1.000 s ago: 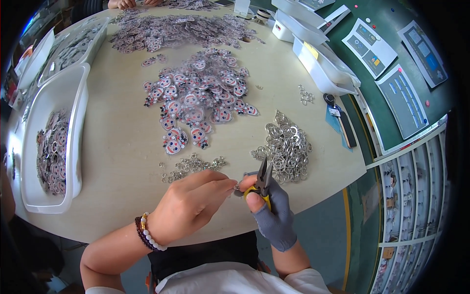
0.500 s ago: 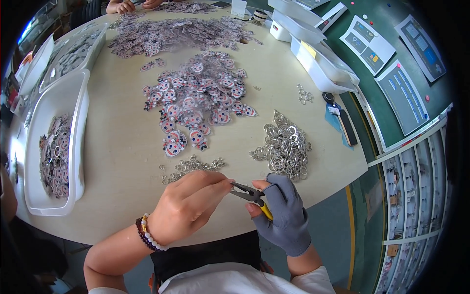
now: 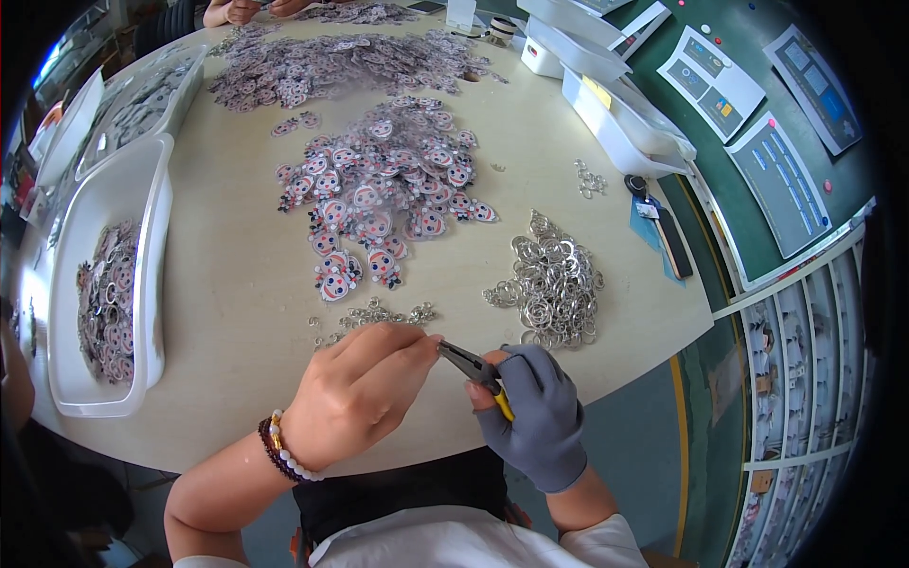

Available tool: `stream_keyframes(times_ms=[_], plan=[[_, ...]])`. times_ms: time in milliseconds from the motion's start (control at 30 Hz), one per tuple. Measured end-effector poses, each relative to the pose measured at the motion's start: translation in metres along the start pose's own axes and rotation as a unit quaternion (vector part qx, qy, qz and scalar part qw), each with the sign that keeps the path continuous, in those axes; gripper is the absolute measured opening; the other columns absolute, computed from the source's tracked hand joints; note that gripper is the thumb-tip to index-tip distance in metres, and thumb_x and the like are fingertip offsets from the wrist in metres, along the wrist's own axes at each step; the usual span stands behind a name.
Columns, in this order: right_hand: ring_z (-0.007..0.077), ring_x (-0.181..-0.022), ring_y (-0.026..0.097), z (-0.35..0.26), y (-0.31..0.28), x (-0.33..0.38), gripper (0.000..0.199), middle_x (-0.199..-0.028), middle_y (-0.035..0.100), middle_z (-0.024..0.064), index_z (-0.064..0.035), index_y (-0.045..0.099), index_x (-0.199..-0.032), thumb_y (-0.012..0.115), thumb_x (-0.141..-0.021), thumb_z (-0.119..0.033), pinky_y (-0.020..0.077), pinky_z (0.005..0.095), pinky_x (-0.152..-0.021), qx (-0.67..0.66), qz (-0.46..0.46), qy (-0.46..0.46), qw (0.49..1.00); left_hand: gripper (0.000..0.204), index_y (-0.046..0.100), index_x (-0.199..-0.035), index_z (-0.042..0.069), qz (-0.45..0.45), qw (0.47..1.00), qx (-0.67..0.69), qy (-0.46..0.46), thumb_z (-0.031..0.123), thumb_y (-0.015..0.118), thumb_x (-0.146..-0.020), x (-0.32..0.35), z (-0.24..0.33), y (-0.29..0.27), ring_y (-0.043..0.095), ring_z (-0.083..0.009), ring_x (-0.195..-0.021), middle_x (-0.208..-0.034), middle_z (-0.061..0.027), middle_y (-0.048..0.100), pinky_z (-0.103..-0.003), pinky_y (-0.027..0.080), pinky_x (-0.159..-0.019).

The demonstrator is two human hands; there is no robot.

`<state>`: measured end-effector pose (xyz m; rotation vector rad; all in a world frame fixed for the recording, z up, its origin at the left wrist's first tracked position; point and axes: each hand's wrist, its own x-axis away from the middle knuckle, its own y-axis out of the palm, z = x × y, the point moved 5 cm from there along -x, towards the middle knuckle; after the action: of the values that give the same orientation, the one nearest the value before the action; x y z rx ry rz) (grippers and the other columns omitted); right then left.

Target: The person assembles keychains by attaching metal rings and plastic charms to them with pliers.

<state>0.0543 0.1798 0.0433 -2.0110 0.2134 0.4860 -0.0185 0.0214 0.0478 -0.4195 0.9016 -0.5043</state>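
Observation:
My right hand (image 3: 542,417), in a grey fingerless glove, grips pliers (image 3: 466,362) with yellow handles and dark jaws. The jaws look closed, and their tip meets the fingertips of my left hand (image 3: 365,393). Those fingers are pinched together; whatever sits between them is too small to make out. Just beyond my left hand lies a small heap of little metal connectors (image 3: 374,315). Past my right hand rises a pile of silver key rings (image 3: 559,284). Flat printed character charms (image 3: 379,189) are heaped farther up the table's middle.
On the left a white bin (image 3: 151,284) holds finished-looking charms with rings. Another tray (image 3: 180,104) stands behind it. White containers (image 3: 625,123) and a black-handled object (image 3: 672,241) line the right edge. Across the table, another person's hands (image 3: 241,11) work beside a larger charm pile (image 3: 350,66).
The pliers' jaws have gone from spread apart to closed at my left fingertips. My right hand has shifted slightly left. Across the table, the other person's hands have moved a little.

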Motion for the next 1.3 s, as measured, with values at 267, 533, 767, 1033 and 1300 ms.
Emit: stream_keyframes(times_ms=[267, 533, 767, 1033, 1300], plan=[[0.031, -0.066, 0.059, -0.008, 0.004, -0.001, 0.022, -0.08, 0.057, 0.0141, 0.0031, 0.058, -0.093, 0.067, -0.087, -0.016, 0.0483, 0.038, -0.059, -0.016, 0.006, 0.02, 1.0, 0.034, 0.063, -0.102, -0.004, 0.016, 0.984, -0.158, 0.077, -0.003, 0.068, -0.068, 0.001, 0.006, -0.002, 0.063, -0.0203, -0.076, -0.093, -0.0097, 0.06, -0.028, 0.053, -0.055], [0.0286, -0.067, 0.062, -0.001, 0.008, -0.003, 0.023, -0.083, 0.059, 0.0106, -0.0019, 0.06, -0.094, 0.068, -0.087, -0.023, 0.0497, 0.0381, -0.057, -0.063, -0.066, 0.068, 0.993, 0.029, 0.063, -0.1, -0.002, 0.0, 0.99, -0.132, 0.041, -0.004, 0.067, -0.071, -0.001, 0.007, -0.008, 0.063, -0.0219, -0.075, -0.09, -0.0088, 0.06, -0.031, 0.053, -0.057], [0.0312, -0.074, 0.064, 0.041, 0.021, -0.013, 0.021, -0.086, 0.06, 0.012, -0.0039, 0.058, -0.095, 0.066, -0.087, -0.022, 0.0505, 0.0411, -0.062, -0.047, -0.106, 0.072, 0.991, 0.027, 0.068, -0.107, -0.002, 0.143, 0.933, -0.292, -0.153, -0.01, 0.058, -0.084, -0.005, 0.008, -0.087, 0.066, -0.0286, -0.089, -0.1, -0.0163, 0.067, -0.035, 0.054, -0.072], [0.0296, -0.083, 0.064, 0.022, 0.041, -0.029, 0.023, -0.088, 0.061, 0.0096, -0.0079, 0.058, -0.101, 0.068, -0.083, -0.018, 0.0529, 0.0409, -0.068, 0.066, -0.18, -0.002, 0.981, 0.044, 0.056, -0.132, 0.007, 0.064, 0.728, -0.61, -0.307, 0.01, 0.066, -0.089, 0.066, -0.029, -0.186, 0.067, -0.0284, -0.09, -0.127, -0.0153, 0.06, -0.036, 0.054, -0.079], [0.0326, -0.083, 0.063, 0.038, 0.036, -0.02, 0.023, -0.09, 0.062, 0.0109, -0.0064, 0.059, -0.098, 0.07, -0.081, -0.019, 0.0515, 0.0431, -0.068, -0.035, -0.153, 0.066, 0.985, 0.035, 0.059, -0.108, 0.003, -0.092, 0.936, -0.244, -0.236, 0.02, 0.073, -0.082, -0.005, -0.075, -0.041, 0.061, -0.0352, -0.091, -0.105, -0.0159, 0.06, -0.041, 0.049, -0.08]])
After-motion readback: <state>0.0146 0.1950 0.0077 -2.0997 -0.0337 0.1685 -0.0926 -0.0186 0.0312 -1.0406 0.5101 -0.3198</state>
